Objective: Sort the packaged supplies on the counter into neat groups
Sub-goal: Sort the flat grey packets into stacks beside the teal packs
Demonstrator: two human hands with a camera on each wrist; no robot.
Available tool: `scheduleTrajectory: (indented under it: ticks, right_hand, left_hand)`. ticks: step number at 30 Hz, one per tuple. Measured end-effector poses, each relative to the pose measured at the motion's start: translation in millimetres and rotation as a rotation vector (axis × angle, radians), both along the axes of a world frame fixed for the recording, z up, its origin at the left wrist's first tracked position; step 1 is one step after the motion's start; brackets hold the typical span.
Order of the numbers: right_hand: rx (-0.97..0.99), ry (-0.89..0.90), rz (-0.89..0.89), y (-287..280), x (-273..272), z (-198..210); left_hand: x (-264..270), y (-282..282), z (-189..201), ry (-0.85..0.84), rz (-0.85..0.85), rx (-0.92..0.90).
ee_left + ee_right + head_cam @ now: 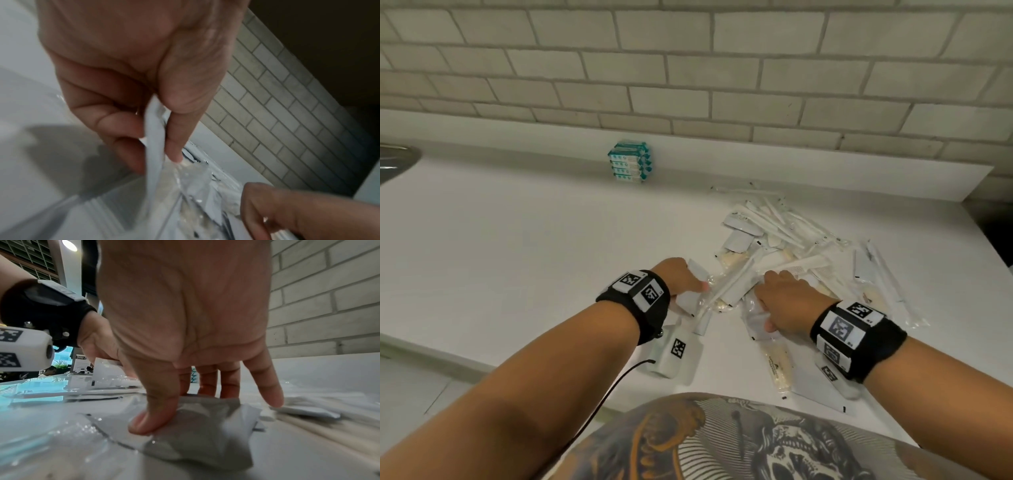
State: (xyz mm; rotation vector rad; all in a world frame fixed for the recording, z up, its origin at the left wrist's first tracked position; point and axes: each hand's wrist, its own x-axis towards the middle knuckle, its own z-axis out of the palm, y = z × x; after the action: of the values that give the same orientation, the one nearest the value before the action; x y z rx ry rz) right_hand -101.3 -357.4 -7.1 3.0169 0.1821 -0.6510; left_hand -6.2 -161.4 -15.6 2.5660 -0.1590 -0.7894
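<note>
one group looks done: the teal boxes (630,161) are stacked upper middle. most of the mixed pile (791,246) at right-centre is left unsorted. a white packet (153,146) is pinched by the left hand (678,274); a grey sachet (205,426) is being pinched up by the right hand (787,301).

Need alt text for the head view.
Both hands work a loose pile of white and clear packets on a white counter: left hand pinches a packet, right hand grasps another. Stacked teal boxes sit against the tiled wall.
</note>
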Motion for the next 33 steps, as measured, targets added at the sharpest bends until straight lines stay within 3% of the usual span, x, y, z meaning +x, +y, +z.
scheduleTrajectory:
  ticks: [5, 12, 16, 20, 23, 26, 29, 33]
  right_hand:
    - [0.043, -0.015, -0.080, -4.0, 2.0, -7.9]
    - [0.047, -0.027, -0.168, -6.2, -0.5, -11.5]
    - [-0.006, -0.016, -0.181, -2.1, -3.4, -9.7]
    - [-0.045, -0.028, -0.136, -4.7, -9.1, -3.8]
    - [-0.054, -0.137, -0.081, 4.5, -13.1, 11.3]
    - [0.070, -0.219, 0.091, 32.3, -16.4, 26.8]
    - [0.188, -0.128, 0.237, 57.6, -18.4, 20.0]
    - [0.106, -0.039, 0.258, 40.9, -15.2, 3.5]
  left_hand:
    - [-11.8, -4.0, -3.1, -0.077, 0.001, 0.063]
    - [-18.9, -8.0, -5.6, 0.012, 0.008, 0.072]
    - [-21.6, -8.0, -5.5, -0.039, -0.049, 0.116]
    - [-22.0, 2.7, -7.2, -0.106, -0.029, 0.101]
    - [-20.4, 13.0, -13.8, -0.101, -0.042, 0.115]
    - [-23.1, 15.8, -18.3, -0.112, -0.111, 0.141]
    - [-24.6, 11.3, -20.0, -0.156, -0.170, 0.165]
    - [-26.6, 13.1, -22.8, -0.178, -0.129, 0.142]
